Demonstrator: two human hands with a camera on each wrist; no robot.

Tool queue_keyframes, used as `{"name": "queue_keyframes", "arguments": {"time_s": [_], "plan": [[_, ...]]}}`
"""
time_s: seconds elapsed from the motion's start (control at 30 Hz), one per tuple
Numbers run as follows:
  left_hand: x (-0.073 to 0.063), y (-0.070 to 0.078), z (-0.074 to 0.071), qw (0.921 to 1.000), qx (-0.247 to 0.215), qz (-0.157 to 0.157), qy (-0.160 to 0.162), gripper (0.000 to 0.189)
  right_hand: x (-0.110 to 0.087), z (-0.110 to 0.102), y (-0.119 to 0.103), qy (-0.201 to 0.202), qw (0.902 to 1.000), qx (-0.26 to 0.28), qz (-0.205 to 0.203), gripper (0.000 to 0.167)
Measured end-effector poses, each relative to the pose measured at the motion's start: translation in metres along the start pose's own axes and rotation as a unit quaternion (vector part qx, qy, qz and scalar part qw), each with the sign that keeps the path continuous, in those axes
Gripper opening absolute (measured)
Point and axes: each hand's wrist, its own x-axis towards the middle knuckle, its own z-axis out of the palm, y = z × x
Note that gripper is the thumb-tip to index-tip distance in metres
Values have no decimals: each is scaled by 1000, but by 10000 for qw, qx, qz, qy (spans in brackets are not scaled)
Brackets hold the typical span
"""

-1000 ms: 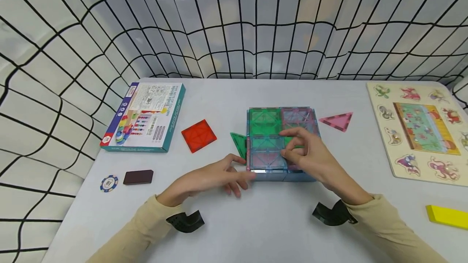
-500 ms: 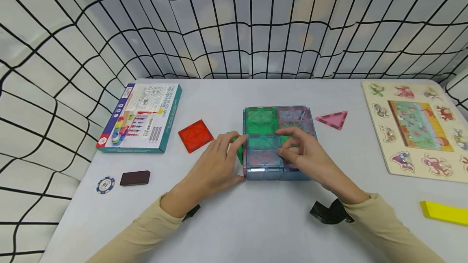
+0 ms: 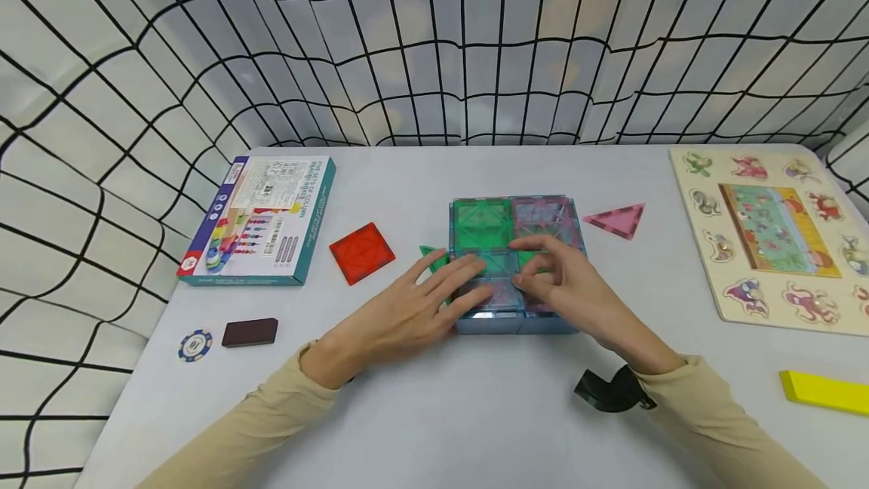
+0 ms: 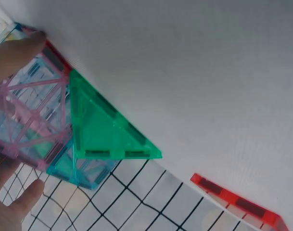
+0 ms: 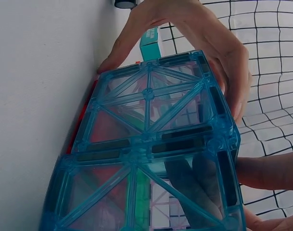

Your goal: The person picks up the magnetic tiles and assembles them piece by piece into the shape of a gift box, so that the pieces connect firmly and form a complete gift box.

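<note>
A low box of clear magnetic tiles (image 3: 483, 225) stands mid-table, its top green, blue and pink. My left hand (image 3: 414, 304) lies over its left side: the fingers reach across the front-left blue tile (image 5: 160, 101), while the thumb (image 5: 118, 53) is low at the corner. My right hand (image 3: 577, 278) pinches that top tile's right edge; some fingers show inside the box through its clear front wall. Against the pink left wall (image 4: 35, 106) a green triangular tile (image 4: 105, 130) stands out sideways, partly behind the left hand in the head view.
A red square tile (image 3: 362, 253) lies left, a pink triangular tile (image 3: 618, 221) right. Farther out are a boxed toy (image 3: 261, 217), a poker chip (image 3: 194, 345), a dark block (image 3: 249, 332), a wooden puzzle board (image 3: 733, 300) and a yellow block (image 3: 824, 391). Black netting (image 3: 465, 44) surrounds the table.
The left hand has swung up from the front-left corner to the left side, then right onto the top of the box. The right hand keeps its pinch. The view has shifted slightly.
</note>
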Motion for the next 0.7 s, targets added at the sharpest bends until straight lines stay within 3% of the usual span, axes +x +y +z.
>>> {"name": "queue_keyframes", "arguments": {"time_s": [0.27, 0.7], "plan": [[-2, -2, 2, 9966, 572, 578, 107, 52, 1, 0, 0, -6, 10000, -22, -7, 47], [2, -3, 7, 9945, 515, 706, 582, 43, 0, 1, 1, 49, 9998, 191, -3, 49]]}}
